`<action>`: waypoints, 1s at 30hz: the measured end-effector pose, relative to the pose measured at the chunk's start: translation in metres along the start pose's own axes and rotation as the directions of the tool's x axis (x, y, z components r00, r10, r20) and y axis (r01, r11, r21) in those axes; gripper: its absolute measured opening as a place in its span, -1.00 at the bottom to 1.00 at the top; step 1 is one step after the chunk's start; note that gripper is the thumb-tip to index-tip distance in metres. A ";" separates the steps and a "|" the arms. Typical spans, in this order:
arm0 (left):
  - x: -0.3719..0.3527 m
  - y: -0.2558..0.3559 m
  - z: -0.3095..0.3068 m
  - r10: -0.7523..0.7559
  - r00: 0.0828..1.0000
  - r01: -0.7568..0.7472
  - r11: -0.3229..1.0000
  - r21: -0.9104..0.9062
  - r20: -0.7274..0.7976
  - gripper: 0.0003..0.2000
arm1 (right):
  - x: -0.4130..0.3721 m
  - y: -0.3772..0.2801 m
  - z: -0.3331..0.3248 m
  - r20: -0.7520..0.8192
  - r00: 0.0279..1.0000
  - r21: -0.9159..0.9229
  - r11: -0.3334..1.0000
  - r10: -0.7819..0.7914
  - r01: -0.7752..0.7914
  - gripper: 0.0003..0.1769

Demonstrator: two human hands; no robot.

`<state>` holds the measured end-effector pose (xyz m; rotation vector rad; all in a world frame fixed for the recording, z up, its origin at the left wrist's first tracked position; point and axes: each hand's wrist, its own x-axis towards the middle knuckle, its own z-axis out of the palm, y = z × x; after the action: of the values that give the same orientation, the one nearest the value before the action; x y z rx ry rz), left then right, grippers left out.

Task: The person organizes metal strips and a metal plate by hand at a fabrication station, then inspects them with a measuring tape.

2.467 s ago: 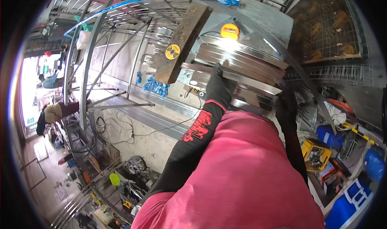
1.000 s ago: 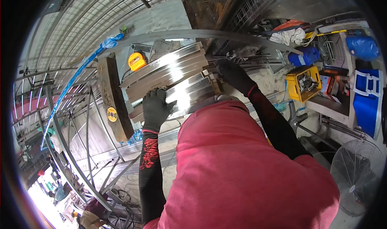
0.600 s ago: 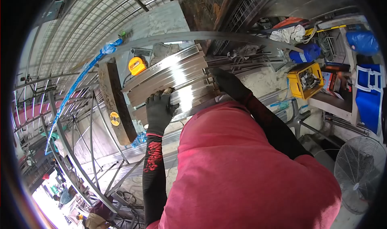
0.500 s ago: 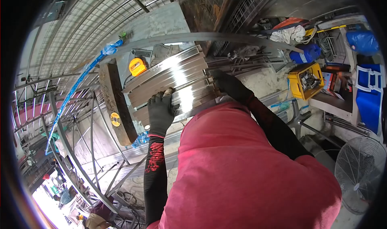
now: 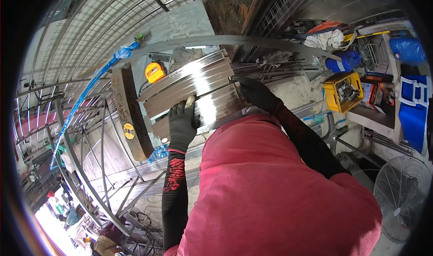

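You have two hands in dark gloves, your left hand (image 5: 181,123) and your right hand (image 5: 255,92). Under them sits one pile of shiny metal bars (image 5: 194,82); the bars lie so close together that you cannot count them for sure. Beside the pile you see one yellow tape measure (image 5: 154,72). There is one brown wooden block (image 5: 128,105), and it has one round yellow sticker (image 5: 128,130) on it. One long curved bar (image 5: 252,41) bends over the pile. On the floor you see one yellow crate (image 5: 345,91), one white rag (image 5: 322,39) and one fan (image 5: 403,190). There are two blue jugs: a near jug (image 5: 348,60) and a far jug (image 5: 408,49).
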<state>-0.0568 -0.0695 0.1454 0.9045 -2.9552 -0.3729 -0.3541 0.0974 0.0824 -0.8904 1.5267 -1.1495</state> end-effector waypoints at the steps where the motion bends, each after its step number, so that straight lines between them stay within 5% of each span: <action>1: 0.000 0.000 0.000 0.001 1.000 -0.001 1.000 0.007 -0.004 -0.20 | 0.003 0.007 -0.001 0.001 1.000 0.000 1.000 0.000 0.000 -0.55; 4: 0.000 -0.001 -0.003 0.004 1.000 -0.004 1.000 -0.019 0.008 -0.19 | 0.010 0.026 -0.005 -0.038 0.975 -0.163 0.964 -0.221 0.212 -0.58; 6: 0.000 -0.002 -0.003 -0.001 1.000 0.002 0.999 -0.032 0.013 -0.17 | 0.007 0.008 -0.007 -0.026 0.998 0.003 0.998 0.057 -0.057 -0.60; 10: -0.001 -0.002 0.000 0.003 1.000 -0.003 1.000 -0.027 -0.013 -0.16 | 0.005 -0.002 -0.005 0.042 0.958 0.150 0.946 0.283 -0.286 -0.62; 12: -0.001 -0.002 0.000 0.011 1.000 -0.011 1.000 -0.026 -0.019 -0.17 | 0.006 0.008 0.000 -0.052 0.999 -0.007 1.000 0.007 -0.007 -0.63; 20: -0.003 -0.003 -0.002 0.003 1.000 -0.003 0.999 -0.045 -0.008 -0.28 | 0.007 0.015 0.001 -0.083 0.996 0.010 1.000 0.017 -0.017 -0.61; 23: -0.014 -0.007 -0.010 0.045 0.975 -0.041 0.999 0.021 -0.215 -0.32 | 0.009 0.030 -0.007 -0.071 0.996 -0.088 0.995 -0.054 0.048 -0.61; 25: -0.023 -0.016 -0.020 -0.277 0.876 0.187 0.950 -0.251 -0.394 -0.35 | 0.009 0.038 -0.010 -0.065 0.996 -0.137 0.989 -0.067 0.058 -0.61; 26: -0.035 -0.022 -0.014 -0.413 0.786 0.350 0.911 -0.219 -0.460 -0.39 | 0.010 0.035 -0.008 -0.087 0.996 0.023 0.999 0.031 -0.029 -0.61; 27: -0.046 -0.035 -0.003 -0.468 0.758 0.430 0.882 -0.192 -0.455 -0.40 | 0.011 0.032 -0.006 -0.090 0.988 0.184 0.977 0.129 -0.110 -0.61; 30: -0.058 -0.052 0.011 -0.518 0.735 0.480 0.853 -0.203 -0.438 -0.43 | 0.006 0.006 -0.001 -0.051 0.984 0.185 0.970 0.168 -0.156 -0.61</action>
<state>0.0187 -0.0767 0.1245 1.5268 -2.1987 -0.2200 -0.3564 0.0936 0.0747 -0.5998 1.4921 -1.1852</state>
